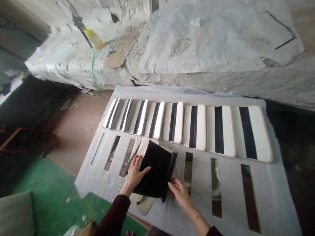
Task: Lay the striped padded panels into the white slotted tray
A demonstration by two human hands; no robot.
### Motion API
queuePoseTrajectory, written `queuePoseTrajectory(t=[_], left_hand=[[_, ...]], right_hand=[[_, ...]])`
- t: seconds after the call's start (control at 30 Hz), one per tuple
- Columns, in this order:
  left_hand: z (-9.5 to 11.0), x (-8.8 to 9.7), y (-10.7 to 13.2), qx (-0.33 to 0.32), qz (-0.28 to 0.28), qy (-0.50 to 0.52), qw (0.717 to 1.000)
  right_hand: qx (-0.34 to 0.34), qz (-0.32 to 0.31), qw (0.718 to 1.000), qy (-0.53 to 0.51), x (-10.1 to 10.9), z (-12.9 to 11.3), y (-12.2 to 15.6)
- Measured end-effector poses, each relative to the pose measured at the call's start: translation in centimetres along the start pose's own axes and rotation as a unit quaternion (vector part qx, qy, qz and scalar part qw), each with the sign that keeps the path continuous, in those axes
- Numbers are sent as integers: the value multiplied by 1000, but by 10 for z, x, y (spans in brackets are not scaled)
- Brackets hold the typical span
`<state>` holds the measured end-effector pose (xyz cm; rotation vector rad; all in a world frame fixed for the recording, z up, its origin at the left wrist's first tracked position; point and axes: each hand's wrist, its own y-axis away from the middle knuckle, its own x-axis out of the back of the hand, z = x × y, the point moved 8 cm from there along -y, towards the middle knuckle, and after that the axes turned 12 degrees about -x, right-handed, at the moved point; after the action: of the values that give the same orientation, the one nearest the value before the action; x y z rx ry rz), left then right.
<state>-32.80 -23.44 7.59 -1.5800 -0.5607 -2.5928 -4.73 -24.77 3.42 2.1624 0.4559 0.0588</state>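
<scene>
Left hand (135, 173) lies spread flat on the black top of a stack of pads (157, 170), gripping nothing. Right hand (179, 193) meets the stack's near right edge with curled fingers; pinch or mere touch, I cannot tell. The stack sits between both hands on a slotted white board (232, 193), with its long axis running away and its far end leaning slightly right. Open slots flank it. Close beyond its far end, a row of black-striped white pads (194, 126) spans the board, and farther off stands a paper-covered table (197, 49).

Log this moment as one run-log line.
left hand flat on black stack | right hand at stack's right edge | stack on slotted white board | striped panels in row behind
</scene>
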Motion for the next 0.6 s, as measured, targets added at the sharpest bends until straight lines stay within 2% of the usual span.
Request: queuePoseTrajectory(t=[0.07,0.17,0.27,0.33,0.37,0.5,0.53,0.6], left_hand=[[-16,8,-9,26,7,1,1000],[-32,19,-16,33,0,5,999],[-17,24,-12,-46,-2,-16,999],[-6,20,-3,-66,-9,2,998],[-6,18,0,-41,-9,18,999],[-30,19,12,150,20,50,987],[-34,19,12,170,16,60,983],[-36,18,8,166,-8,96,981]], right_hand=[[-9,-6,1000,2,-24,1,-4],[-30,45,998,21,-33,6,-8],[-35,85,995,30,-29,10,-5],[-31,96,994,32,-28,10,-1],[-29,99,994,36,-28,9,2],[-40,102,992,68,-30,8,9],[-42,103,991,79,-30,8,11],[-35,119,987,102,-25,6,13]])
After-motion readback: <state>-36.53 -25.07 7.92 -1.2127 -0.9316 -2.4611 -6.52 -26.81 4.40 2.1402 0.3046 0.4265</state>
